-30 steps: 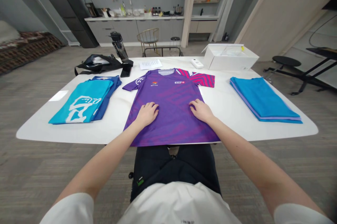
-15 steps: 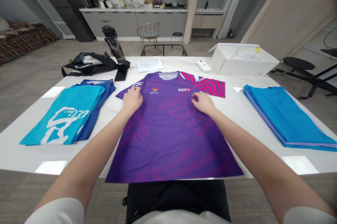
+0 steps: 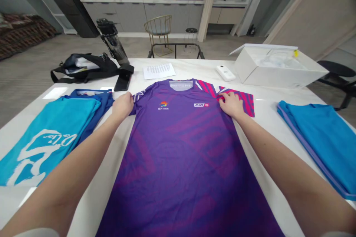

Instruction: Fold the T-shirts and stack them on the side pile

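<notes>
A purple jersey (image 3: 180,148) with a pink striped right sleeve lies flat, front up, on the white table (image 3: 194,67). Its hem hangs toward me. My left hand (image 3: 122,105) is curled closed on the jersey's left sleeve at the shoulder. Over on the pink sleeve, my right hand (image 3: 230,104) has its fingers bent and pinching the fabric by the seam. Both forearms stretch out over the shirt's sides.
Folded teal and blue shirts (image 3: 41,140) lie to the left, and a folded blue stack (image 3: 319,137) to the right. At the table's far side are a black bag (image 3: 83,67), a phone (image 3: 122,80), a paper sheet (image 3: 159,71), a white remote (image 3: 225,73) and an open white box (image 3: 278,72).
Both hands slid up from the jersey's middle and outward to its sleeves. My head has leaned in over the table.
</notes>
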Available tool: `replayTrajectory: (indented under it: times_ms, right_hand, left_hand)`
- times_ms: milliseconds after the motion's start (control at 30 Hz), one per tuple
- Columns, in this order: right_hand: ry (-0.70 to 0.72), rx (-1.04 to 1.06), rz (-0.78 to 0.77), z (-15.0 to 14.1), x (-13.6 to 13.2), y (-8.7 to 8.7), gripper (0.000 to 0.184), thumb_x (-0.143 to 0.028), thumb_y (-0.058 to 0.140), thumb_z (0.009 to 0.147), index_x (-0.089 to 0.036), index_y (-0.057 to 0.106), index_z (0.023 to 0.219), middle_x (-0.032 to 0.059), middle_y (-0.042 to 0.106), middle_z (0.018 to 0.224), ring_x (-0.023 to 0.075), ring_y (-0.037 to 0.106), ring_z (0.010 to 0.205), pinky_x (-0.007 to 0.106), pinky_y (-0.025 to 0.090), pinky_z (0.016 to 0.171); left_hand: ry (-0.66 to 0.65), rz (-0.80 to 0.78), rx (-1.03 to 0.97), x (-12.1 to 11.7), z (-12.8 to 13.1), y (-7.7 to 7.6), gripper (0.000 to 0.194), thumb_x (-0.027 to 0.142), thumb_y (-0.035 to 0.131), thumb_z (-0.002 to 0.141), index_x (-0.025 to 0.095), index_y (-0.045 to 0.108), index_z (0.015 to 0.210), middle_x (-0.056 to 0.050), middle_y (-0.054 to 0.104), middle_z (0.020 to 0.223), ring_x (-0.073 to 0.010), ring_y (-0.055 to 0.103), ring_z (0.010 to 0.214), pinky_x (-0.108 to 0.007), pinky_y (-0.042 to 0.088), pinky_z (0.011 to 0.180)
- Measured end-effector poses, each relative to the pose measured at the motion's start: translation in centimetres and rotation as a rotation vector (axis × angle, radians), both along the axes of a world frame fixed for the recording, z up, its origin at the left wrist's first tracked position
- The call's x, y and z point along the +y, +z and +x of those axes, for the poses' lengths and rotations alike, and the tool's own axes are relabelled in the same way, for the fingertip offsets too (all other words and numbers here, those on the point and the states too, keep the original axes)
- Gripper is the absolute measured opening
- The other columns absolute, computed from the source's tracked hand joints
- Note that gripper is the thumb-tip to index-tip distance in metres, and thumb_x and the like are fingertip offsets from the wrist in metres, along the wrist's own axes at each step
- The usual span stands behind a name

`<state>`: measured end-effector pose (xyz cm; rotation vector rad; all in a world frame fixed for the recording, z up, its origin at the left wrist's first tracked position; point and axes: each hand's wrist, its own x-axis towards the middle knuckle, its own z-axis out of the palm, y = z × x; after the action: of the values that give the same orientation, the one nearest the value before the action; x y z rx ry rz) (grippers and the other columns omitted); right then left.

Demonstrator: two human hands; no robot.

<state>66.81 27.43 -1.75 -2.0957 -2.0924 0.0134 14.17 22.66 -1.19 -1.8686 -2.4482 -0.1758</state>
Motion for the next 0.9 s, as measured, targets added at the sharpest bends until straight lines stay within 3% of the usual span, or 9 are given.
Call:
replayTrajectory:
  times_ms: [133,233,300,367,500,600,700,800,900]
  right_hand:
    - [-0.087,-0.004,-0.027,2.0,1.0,0.2,0.049,-0.044,0.040,0.099,-0.024,0.062,0.139,0.0212,0.052,0.135,0.0427,0.046,0.124,0.068,0.040,0.096]
    - [-0.149,-0.047,-0.023,2.3,1.7,0.7,0.048,-0.041,0.042,0.098,-0.020,0.063,0.136,0.0233,0.052,0.133,0.0441,0.046,0.123,0.070,0.037,0.096]
    - [-0.111,-0.077,0.031,1.4,2.1,1.0,0.045,-0.037,0.045,0.097,-0.016,0.064,0.132,0.0236,0.054,0.131,0.0428,0.047,0.122,0.069,0.037,0.098]
    - [-0.001,-0.053,0.073,-0.6,2.6,1.2,0.043,-0.036,0.046,0.098,-0.016,0.064,0.132,0.0223,0.055,0.130,0.0405,0.048,0.121,0.064,0.039,0.099]
    - [0.203,0.073,-0.002,-6.3,4.4,1.3,0.043,-0.041,0.047,0.101,-0.021,0.061,0.137,0.0187,0.054,0.135,0.0367,0.048,0.123,0.058,0.043,0.102]
    - [0.210,0.114,-0.036,-10.2,6.3,1.6,0.043,-0.039,0.042,0.104,-0.021,0.059,0.140,0.0173,0.051,0.140,0.0361,0.046,0.127,0.060,0.041,0.105]
    - [0.105,0.122,-0.021,-12.3,8.3,2.1,0.045,-0.032,0.037,0.105,-0.019,0.056,0.144,0.0186,0.048,0.142,0.0371,0.044,0.129,0.064,0.039,0.104]
    - [0.033,0.094,-0.052,-12.6,10.3,2.3,0.043,-0.028,0.043,0.103,-0.017,0.059,0.141,0.0194,0.047,0.143,0.0382,0.042,0.131,0.065,0.038,0.105]
    - [0.016,0.081,-0.111,-11.8,12.0,1.9,0.037,-0.035,0.050,0.101,-0.017,0.067,0.129,0.0188,0.048,0.141,0.0385,0.041,0.132,0.064,0.037,0.106]
  left_hand:
    - [0.196,0.011,-0.011,2.6,-3.0,1.3,0.034,0.030,0.041,0.100,0.016,0.063,0.124,-0.016,0.065,0.115,-0.0316,0.062,0.103,-0.045,0.051,0.088]
    - [0.104,0.176,0.148,3.6,-2.1,2.2,0.036,0.022,0.041,0.098,0.012,0.060,0.127,-0.018,0.058,0.127,-0.0351,0.056,0.117,-0.050,0.049,0.094]
    - [-0.125,0.252,0.231,3.9,0.8,2.3,0.037,0.019,0.039,0.098,0.011,0.060,0.127,-0.017,0.058,0.122,-0.0332,0.056,0.114,-0.047,0.048,0.093]
    - [-0.347,0.127,0.191,4.0,4.8,1.9,0.036,0.021,0.037,0.100,0.011,0.062,0.123,-0.017,0.060,0.118,-0.0313,0.058,0.111,-0.044,0.047,0.094]
    - [-0.456,0.064,0.046,5.1,12.0,0.4,0.041,0.032,0.039,0.103,0.014,0.059,0.134,-0.016,0.059,0.129,-0.0316,0.056,0.118,-0.044,0.044,0.099]
    - [-0.393,0.097,-0.036,7.1,14.6,-0.5,0.045,0.036,0.038,0.104,0.012,0.054,0.140,-0.017,0.055,0.139,-0.0331,0.052,0.126,-0.048,0.039,0.107]
    - [-0.256,0.134,-0.111,9.9,14.9,-0.8,0.048,0.029,0.035,0.105,0.011,0.047,0.147,-0.019,0.053,0.144,-0.0339,0.049,0.131,-0.053,0.035,0.111]
    - [-0.121,0.038,-0.174,12.6,13.8,-0.7,0.047,0.025,0.038,0.102,0.012,0.050,0.145,-0.020,0.054,0.142,-0.0373,0.048,0.131,-0.060,0.037,0.108]
    - [-0.127,-0.059,-0.195,14.5,12.5,-0.8,0.041,0.033,0.045,0.100,0.017,0.063,0.134,-0.018,0.056,0.140,-0.0391,0.048,0.132,-0.063,0.036,0.108]
